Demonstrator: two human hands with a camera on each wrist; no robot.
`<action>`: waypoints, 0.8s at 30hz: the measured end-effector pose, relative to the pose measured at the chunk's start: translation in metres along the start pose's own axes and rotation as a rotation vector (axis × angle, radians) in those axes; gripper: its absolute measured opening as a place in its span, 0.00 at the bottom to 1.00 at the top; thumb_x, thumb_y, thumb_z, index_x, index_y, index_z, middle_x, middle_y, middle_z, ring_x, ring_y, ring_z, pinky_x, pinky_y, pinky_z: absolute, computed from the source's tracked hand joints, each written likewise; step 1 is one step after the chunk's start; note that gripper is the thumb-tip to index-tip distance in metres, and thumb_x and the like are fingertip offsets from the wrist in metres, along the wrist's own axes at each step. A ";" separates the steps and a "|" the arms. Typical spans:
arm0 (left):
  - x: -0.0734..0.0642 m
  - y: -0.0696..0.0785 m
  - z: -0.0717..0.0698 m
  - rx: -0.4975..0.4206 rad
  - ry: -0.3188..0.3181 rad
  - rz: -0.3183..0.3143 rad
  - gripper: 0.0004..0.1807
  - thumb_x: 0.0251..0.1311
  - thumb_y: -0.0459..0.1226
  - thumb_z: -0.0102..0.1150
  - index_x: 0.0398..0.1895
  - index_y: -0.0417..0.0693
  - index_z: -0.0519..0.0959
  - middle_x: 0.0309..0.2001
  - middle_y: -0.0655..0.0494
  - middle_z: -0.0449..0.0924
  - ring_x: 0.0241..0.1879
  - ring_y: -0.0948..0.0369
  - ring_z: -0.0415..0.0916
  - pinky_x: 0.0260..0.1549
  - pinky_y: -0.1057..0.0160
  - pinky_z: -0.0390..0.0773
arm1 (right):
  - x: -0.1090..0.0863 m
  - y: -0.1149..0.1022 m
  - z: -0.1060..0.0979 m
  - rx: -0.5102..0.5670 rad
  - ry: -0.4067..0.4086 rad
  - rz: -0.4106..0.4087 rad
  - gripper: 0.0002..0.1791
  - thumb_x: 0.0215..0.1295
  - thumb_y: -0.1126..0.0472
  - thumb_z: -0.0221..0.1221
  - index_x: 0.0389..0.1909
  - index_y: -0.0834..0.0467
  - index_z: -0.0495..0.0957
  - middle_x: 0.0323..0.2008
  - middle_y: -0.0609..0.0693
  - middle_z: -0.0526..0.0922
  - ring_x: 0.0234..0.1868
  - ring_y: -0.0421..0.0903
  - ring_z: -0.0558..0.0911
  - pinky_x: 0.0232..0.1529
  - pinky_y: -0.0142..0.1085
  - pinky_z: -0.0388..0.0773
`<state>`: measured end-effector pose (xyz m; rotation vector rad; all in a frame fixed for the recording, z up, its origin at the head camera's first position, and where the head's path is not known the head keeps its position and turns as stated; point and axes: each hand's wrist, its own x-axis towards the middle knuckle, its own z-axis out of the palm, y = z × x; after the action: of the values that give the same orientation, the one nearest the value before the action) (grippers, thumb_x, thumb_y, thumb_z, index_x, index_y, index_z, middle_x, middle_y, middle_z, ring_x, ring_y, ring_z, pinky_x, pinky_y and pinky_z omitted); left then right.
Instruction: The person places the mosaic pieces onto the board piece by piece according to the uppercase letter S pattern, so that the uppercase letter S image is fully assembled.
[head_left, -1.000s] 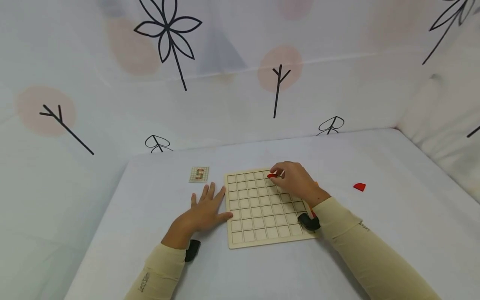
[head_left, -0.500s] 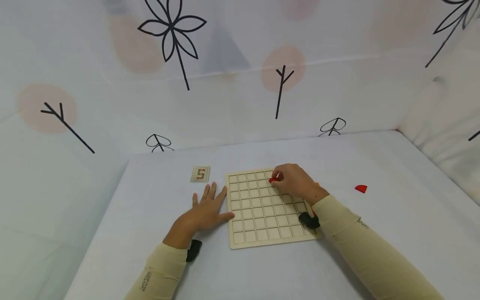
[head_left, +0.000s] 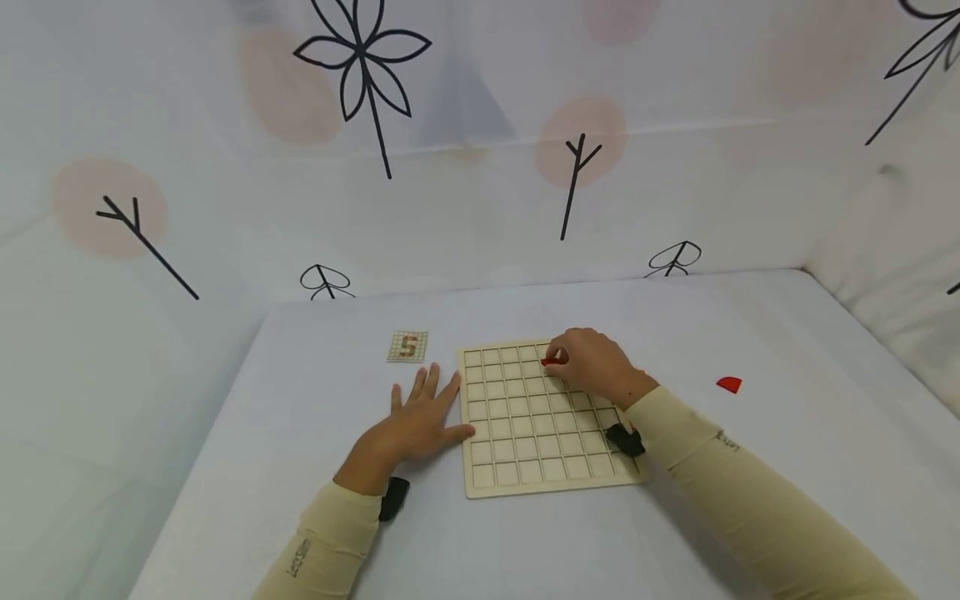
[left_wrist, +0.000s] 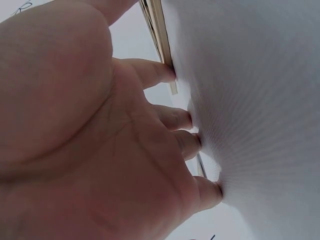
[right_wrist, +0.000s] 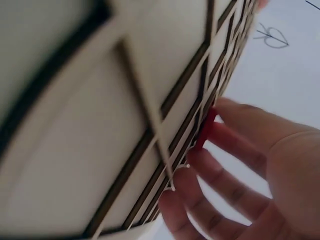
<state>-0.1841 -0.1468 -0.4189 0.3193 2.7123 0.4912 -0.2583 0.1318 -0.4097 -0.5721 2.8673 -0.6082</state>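
Observation:
A pale wooden board (head_left: 525, 492) with a grid of square recesses lies on the white table. My right hand (head_left: 596, 362) pinches a small red piece (right_wrist: 205, 129) between thumb and fingers, right at the grid near the board's far right part. In the right wrist view its fingertips reach the grid ridges. My left hand (head_left: 416, 427) lies with fingers spread at the board's left edge; the thumb overlaps that edge, and the left wrist view shows fingertips (left_wrist: 165, 74) on the cloth along the board's side.
A small card (head_left: 407, 346) with a grid and an orange-green S-like figure lies beyond the left hand. A red quarter-circle piece (head_left: 729, 384) rests on the table to the right. Under the right wrist, a bit of red shows by the board's edge. Printed white cloth walls enclose the table.
The right hand has lowered the red piece slightly toward the near side, onto the grid. The left hand stays in place. The whole head view has shifted a little.

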 end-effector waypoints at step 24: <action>0.004 -0.001 0.002 0.018 -0.022 -0.018 0.49 0.67 0.61 0.54 0.82 0.54 0.43 0.81 0.43 0.28 0.80 0.46 0.23 0.73 0.32 0.28 | -0.001 0.006 -0.011 0.037 -0.058 -0.083 0.08 0.65 0.64 0.63 0.44 0.59 0.86 0.40 0.53 0.87 0.42 0.49 0.82 0.47 0.47 0.81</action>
<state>-0.1877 -0.1462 -0.4221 0.3029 2.6973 0.4553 -0.2622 0.1407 -0.4020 -0.6940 2.7841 -0.6449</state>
